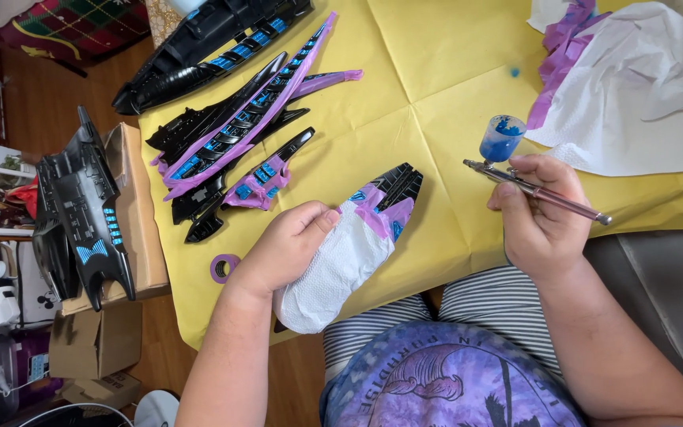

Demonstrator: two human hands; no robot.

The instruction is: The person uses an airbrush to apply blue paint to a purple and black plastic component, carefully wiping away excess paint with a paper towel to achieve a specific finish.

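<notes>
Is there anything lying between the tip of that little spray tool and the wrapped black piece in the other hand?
Nothing visible does. The airbrush in the right hand points its tip toward the masked black part held by the left hand; only bare yellow paper lies between them.

1. Bright, even daylight covers the yellow paper (436, 71) on the bench; colours read saturated.
2. Shadows are soft and short, lying just under the left hand (286, 249) and the right hand (543, 213).
3. Glossy black model hull parts (223, 47) carry pale sheen streaks.
4. The floor (41, 103) at left is dimmer.
5. Focus is sharp at centre; straight edges bow slightly toward the corners.
</notes>
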